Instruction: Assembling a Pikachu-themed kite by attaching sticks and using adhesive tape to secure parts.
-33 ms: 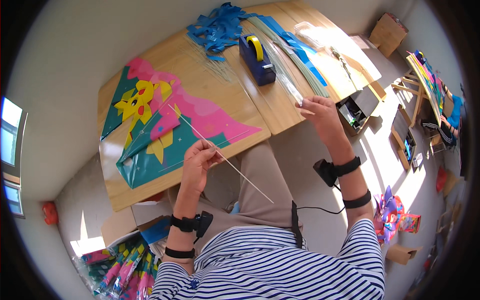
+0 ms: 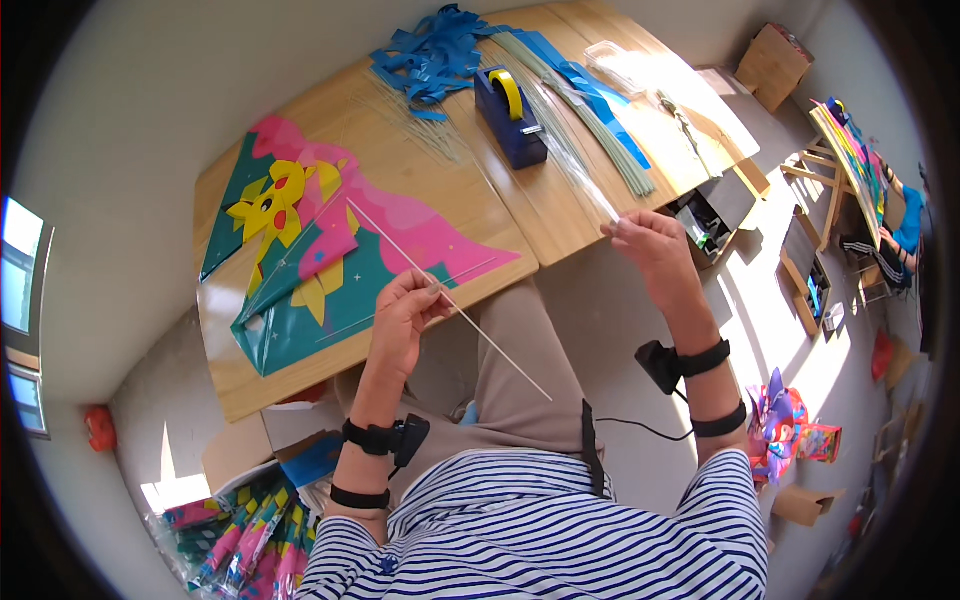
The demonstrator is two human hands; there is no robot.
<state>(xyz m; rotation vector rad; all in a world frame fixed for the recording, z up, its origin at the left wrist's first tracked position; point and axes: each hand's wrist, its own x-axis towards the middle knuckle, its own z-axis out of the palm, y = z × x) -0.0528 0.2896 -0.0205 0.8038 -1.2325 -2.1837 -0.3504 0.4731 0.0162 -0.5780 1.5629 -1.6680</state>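
My left hand [image 2: 408,310] is closed on a thin white rod [image 2: 493,348], pinched near its middle. The rod slants from over the printed sheet down across my trouser leg. My right hand [image 2: 648,245] pinches the end of a strip of clear tape [image 2: 582,183] past the table's near edge. This strip runs back to the blue tape dispenser [image 2: 515,140], which carries a yellow-cored roll. Beside my left hand, a glossy green and pink kite sheet [image 2: 420,235] with a yellow cartoon figure lies partly folded on the table [image 2: 440,190].
Blue ribbons [image 2: 425,65] lie heaped at the back, near scattered thin rods and a pale rod bundle [image 2: 590,115]. A clear plastic box [image 2: 612,62] stands behind. Below the table are an open carton [image 2: 715,215] and bagged kites [image 2: 250,535]. A person [image 2: 905,215] works far right.
My right hand has drawn back toward me and slightly right, with the tape's end in its fingers. My left hand and the rod have shifted a little to the right.
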